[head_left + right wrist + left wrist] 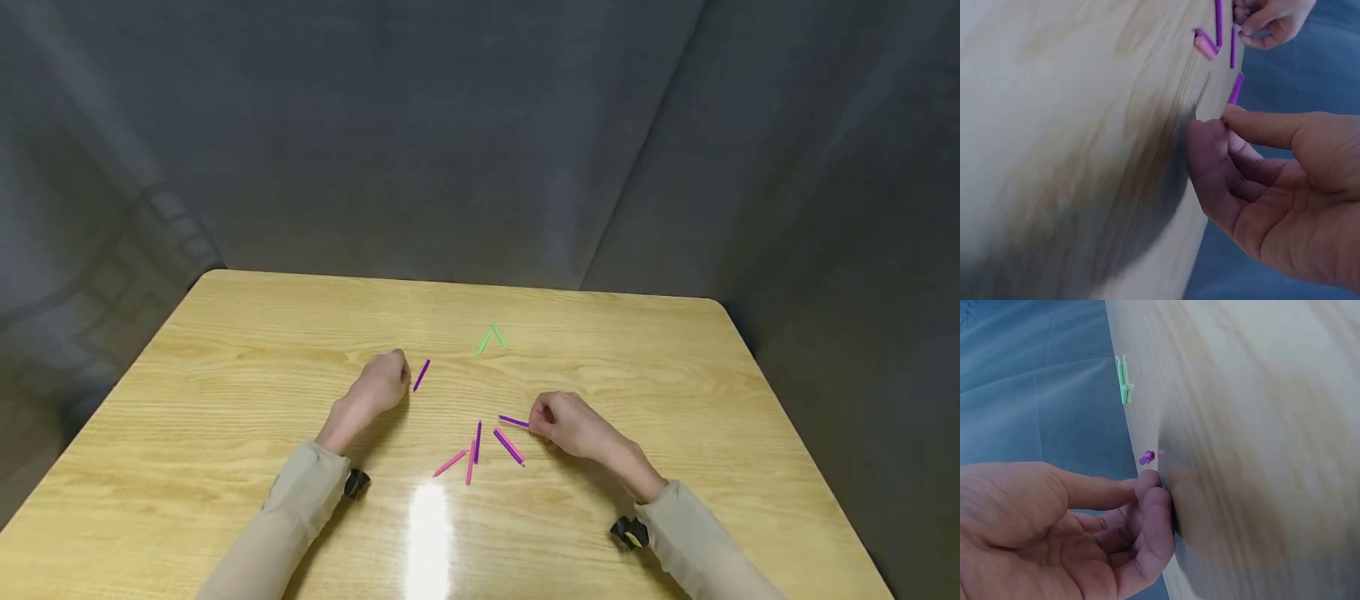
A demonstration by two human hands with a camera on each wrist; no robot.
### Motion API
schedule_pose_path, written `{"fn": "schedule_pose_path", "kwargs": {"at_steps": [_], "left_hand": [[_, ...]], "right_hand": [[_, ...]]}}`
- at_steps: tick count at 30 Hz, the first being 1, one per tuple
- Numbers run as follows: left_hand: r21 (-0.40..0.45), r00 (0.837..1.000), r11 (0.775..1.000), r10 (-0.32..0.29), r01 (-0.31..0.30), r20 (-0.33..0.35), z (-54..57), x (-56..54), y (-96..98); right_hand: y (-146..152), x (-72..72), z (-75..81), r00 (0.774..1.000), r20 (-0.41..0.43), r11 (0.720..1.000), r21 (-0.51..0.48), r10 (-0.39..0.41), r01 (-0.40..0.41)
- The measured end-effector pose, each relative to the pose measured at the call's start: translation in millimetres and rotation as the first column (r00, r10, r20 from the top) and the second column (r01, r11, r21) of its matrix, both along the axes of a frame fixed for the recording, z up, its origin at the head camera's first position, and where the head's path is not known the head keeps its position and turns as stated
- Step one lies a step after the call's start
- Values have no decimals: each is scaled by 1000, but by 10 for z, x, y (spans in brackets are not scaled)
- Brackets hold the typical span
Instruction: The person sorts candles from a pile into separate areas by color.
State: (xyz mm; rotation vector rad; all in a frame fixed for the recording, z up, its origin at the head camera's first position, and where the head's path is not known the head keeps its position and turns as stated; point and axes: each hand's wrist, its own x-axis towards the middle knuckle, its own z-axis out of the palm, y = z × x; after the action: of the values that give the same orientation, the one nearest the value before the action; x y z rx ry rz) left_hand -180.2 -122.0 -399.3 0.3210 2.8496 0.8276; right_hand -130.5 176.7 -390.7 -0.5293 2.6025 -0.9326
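Note:
In the head view my right hand (573,423) pinches one end of a slim purple stick (513,421) between thumb and fingertips, just over the table. The same stick (1236,89) juts out past the fingertips in the right wrist view. My left hand (381,382) is low at the table, its fingers curled and thumb meeting forefinger. Just beyond those fingertips lies another purple stick (422,375); in the left wrist view a narrow gap separates this stick (1147,457) from them. Between the hands lie a purple stick (478,442) and two pink sticks (450,462).
Close to my right hand, a purple stick (508,447) lies alongside a pink one. Farther back, two green sticks (492,337) meet at their tips in an upturned V. The wooden table (187,367) ends at a dark grey curtain (420,150). Glare shows near the front.

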Motion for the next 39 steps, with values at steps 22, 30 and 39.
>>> {"fn": "schedule_pose_path", "kwargs": {"at_steps": [22,30,39], "left_hand": [[87,977,974,-209,211,-32,64,61,426],[104,955,950,-295,295,-15,32,31,529],[149,941,937,-330,316,76,33,20,644]], "right_hand": [[-178,-167,-19,999,-54,998,66,11,-7],[-250,-240,-37,998,-60,997,72,27,-22],[-300,-295,-32,998,-45,996,88,37,-33]]}}
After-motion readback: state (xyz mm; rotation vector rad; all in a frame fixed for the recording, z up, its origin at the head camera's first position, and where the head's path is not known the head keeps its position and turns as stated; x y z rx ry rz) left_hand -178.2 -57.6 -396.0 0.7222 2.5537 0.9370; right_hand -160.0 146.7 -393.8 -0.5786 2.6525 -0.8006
